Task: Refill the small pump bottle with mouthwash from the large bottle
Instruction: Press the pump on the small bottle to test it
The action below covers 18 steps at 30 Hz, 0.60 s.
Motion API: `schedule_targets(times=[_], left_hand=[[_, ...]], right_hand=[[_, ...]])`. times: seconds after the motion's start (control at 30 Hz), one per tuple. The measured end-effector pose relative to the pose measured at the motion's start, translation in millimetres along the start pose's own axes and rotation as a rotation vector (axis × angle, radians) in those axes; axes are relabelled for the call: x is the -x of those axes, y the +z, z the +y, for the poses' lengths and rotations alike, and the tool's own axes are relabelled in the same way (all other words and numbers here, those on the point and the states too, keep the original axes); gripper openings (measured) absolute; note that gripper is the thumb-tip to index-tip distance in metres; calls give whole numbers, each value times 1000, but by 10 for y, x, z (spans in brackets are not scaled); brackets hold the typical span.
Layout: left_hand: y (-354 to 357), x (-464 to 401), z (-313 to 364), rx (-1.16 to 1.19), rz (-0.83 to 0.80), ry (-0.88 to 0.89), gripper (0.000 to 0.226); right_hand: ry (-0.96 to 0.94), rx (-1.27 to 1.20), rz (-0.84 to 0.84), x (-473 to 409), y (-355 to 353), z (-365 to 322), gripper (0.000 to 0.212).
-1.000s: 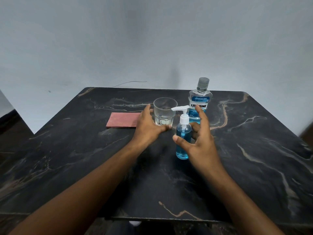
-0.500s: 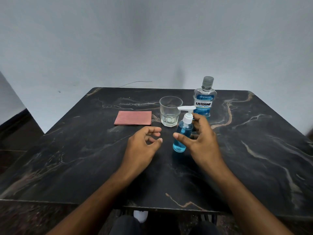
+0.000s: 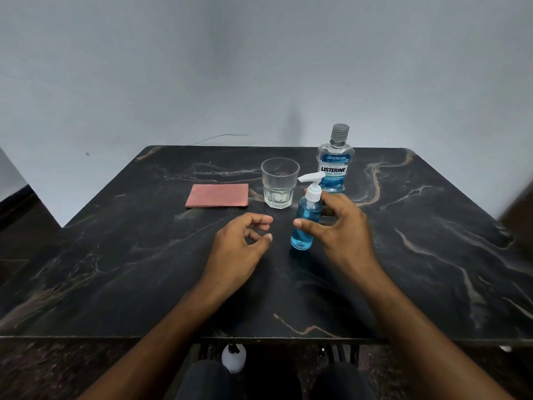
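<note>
Right hand [image 3: 340, 226]: fingers curled loosely round the small pump bottle [image 3: 306, 223], contact uncertain; left hand [image 3: 242, 241] empty, half open, drawn back from the glass [image 3: 279, 183]. Small bottle, pump fitted, nearer than before. Large bottle [image 3: 334, 163] behind, capped; refill not begun.

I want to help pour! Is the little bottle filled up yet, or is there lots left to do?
It looks like nothing is poured yet. The big bottle has its grey cap on, and the little bottle has its white pump on. The right hand is open beside the little bottle; whether it touches is unclear. The left hand is empty. Left: take off pump and cap, pour, close both.
</note>
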<state>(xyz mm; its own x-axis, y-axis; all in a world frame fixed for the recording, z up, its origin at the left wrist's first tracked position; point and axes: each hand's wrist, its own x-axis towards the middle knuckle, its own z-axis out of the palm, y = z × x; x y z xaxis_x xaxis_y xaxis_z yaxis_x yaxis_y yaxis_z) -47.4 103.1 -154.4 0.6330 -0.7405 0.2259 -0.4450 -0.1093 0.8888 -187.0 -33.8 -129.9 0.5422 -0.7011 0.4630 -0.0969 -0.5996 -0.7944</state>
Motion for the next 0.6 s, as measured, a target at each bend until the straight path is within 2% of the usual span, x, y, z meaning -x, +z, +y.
schedule_targets(times=[0.2,0.43,0.6], left_hand=[[152,-146,137,-41,-38,65,30],[260,-180,162,-37,-45,79,31],[371,-245,217,-20,-84,87,30]], right_hand=[[81,-28,18,-84,-144,3,53],[83,-7,30,-109,-226,24,52],[140,-46,121,-245,-361,112,48]])
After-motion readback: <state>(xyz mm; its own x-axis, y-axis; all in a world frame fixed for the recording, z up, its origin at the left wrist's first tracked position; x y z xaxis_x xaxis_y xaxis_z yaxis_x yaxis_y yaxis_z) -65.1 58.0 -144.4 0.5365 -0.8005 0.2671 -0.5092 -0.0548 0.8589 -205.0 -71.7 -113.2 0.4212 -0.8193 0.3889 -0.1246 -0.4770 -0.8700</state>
